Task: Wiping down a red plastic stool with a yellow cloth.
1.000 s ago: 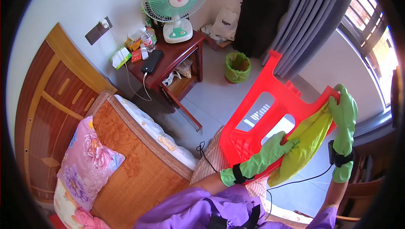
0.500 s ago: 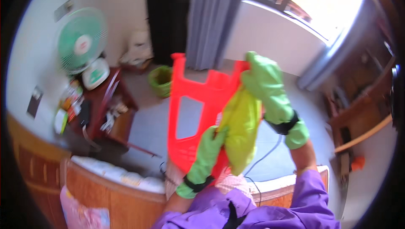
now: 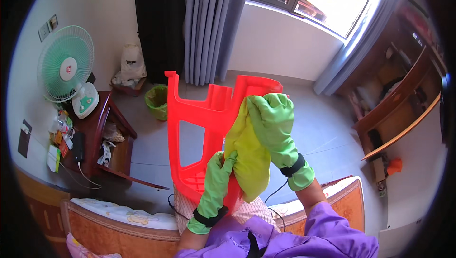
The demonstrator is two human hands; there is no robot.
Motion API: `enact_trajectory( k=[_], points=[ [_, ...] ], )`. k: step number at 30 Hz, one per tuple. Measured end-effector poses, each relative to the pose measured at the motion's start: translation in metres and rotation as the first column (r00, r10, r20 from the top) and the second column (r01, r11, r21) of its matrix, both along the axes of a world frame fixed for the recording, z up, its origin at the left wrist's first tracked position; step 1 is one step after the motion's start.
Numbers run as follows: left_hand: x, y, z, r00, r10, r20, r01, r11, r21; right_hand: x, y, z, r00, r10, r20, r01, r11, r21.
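Observation:
A red plastic stool [image 3: 202, 125] lies tipped on my lap, its legs pointing away toward the window. My right hand [image 3: 273, 122], in a green rubber glove, presses a yellow-green cloth [image 3: 247, 158] against the stool's side. My left hand [image 3: 218, 179], also in a green glove, grips the stool's lower edge next to the cloth's hanging end. Purple sleeves cover both my arms.
A dark wooden side table [image 3: 102, 139] at the left carries a green-and-white fan [image 3: 66, 68] and small items. A green waste bin [image 3: 156, 102] stands on the grey tiled floor. A wooden bed frame [image 3: 118, 232] runs below. Grey curtains [image 3: 213, 25] hang beside the window.
The view has swung right toward the window. My right hand with the cloth has moved down the stool's side, closer to my left hand.

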State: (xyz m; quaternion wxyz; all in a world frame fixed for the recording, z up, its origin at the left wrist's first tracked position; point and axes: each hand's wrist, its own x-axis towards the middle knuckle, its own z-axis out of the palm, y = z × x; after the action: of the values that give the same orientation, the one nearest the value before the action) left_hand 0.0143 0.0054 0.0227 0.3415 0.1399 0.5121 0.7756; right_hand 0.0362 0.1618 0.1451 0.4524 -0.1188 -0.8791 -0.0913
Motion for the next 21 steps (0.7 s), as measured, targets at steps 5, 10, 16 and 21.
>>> enact_trajectory(
  k=[5, 10, 16, 21],
  points=[
    [-0.004, 0.003, -0.001, 1.0, 0.0, 0.024, -0.001, 1.0, 0.023, 0.008, -0.019, 0.001, 0.992, 0.004, 0.129, -0.004, 1.0, -0.003],
    [-0.005, 0.005, -0.007, 1.0, -0.01, 0.004, 0.01, 1.0, -0.007, 0.01, -0.041, 0.004, 0.943, -0.135, 0.303, 0.173, 0.979, -0.104],
    [-0.008, 0.006, 0.009, 0.999, 0.041, -0.001, -0.041, 0.999, 0.0, -0.012, -0.005, -0.004, 0.965, -0.063, 0.255, 0.073, 0.997, -0.029],
    [-0.008, 0.005, 0.005, 0.783, 0.226, -0.58, -0.32, 0.945, -0.063, -0.036, 0.014, 0.016, 0.97, -0.11, 0.215, 0.088, 0.99, 0.111]
  ],
)
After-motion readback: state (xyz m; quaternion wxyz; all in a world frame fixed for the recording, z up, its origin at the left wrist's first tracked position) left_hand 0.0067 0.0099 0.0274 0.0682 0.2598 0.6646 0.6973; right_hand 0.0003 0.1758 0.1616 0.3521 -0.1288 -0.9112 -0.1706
